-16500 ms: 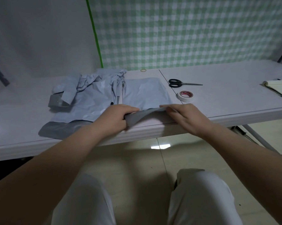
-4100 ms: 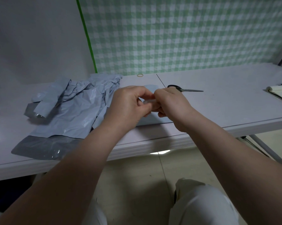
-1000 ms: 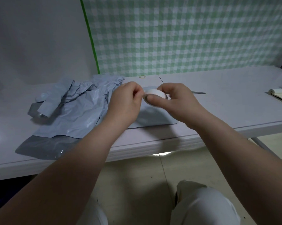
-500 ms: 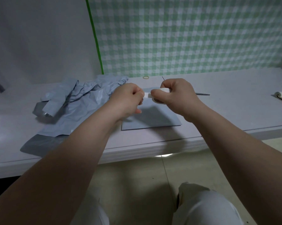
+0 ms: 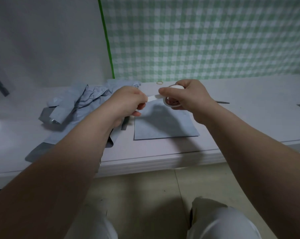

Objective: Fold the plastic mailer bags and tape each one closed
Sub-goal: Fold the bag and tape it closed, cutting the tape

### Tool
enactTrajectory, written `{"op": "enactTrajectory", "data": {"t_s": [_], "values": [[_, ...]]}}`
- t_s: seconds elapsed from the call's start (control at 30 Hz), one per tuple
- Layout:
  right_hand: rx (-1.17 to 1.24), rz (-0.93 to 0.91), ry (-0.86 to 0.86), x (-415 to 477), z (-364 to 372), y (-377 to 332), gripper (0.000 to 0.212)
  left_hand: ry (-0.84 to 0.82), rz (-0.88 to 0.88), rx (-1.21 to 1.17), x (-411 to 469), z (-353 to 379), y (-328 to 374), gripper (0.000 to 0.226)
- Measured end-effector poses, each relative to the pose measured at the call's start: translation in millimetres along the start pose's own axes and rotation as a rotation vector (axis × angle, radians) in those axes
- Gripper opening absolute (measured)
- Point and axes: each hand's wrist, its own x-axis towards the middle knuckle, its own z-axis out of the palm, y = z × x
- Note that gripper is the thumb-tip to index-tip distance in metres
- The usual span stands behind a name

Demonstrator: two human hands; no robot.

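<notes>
Above folded mailer bag (image 5: 164, 126); right hand (image 5: 189, 97) grips tape roll (image 5: 172, 102); left hand (image 5: 128, 100) pinches free tape strip (image 5: 153, 97)

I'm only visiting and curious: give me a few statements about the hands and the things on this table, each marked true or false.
1. The right hand holds the tape roll. True.
2. A crumpled pile of mailers lies left of the folded mailer. True.
3. The left hand presses flat on the folded mailer. False: it pinches the tape strip running from the roll.
4. The scissors are in a hand. False: they lie on the table, partly hidden behind the right hand.
</notes>
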Motion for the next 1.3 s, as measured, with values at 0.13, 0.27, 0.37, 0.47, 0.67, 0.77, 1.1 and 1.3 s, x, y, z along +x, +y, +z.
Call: {"op": "enactTrajectory", "data": {"t_s": [0.13,0.27,0.37,0.47,0.67,0.77,1.1,1.3], "values": [[-0.035,0.072,0.004,12.0,15.1,5.5,0.025,-0.01,-0.024,0.139,11.3,-5.3,-8.7,0.016],[-0.178,0.11,-0.035,25.9,29.0,14.1,0.015,-0.036,-0.032,0.337,24.9,-9.7,-22.4,0.02],[-0.308,0.125,-0.054,35.0,40.6,19.0,0.01,-0.075,-0.015,0.44,35.1,-12.7,-30.2,0.028],[-0.403,0.123,-0.056,43.1,50.0,23.5,0.01,-0.119,0.024,0.557,40.8,-15.7,-32.6,0.02],[-0.641,0.12,-0.04,53.7,64.4,26.7,0.015,-0.212,0.098,0.732,54.4,-20.5,-39.4,0.014],[-0.692,0.13,-0.054,56.4,68.0,29.6,0.016,-0.236,0.139,0.767,57.1,-19.6,-42.0,0.012],[-0.736,0.132,-0.088,57.3,71.6,34.6,0.018,-0.285,0.212,0.866,61.7,-19.5,-46.9,0.013],[-0.798,0.138,-0.127,61.1,77.1,32.4,0.023,-0.33,0.191,0.898,65.5,-22.8,-44.5,0.027]]}}
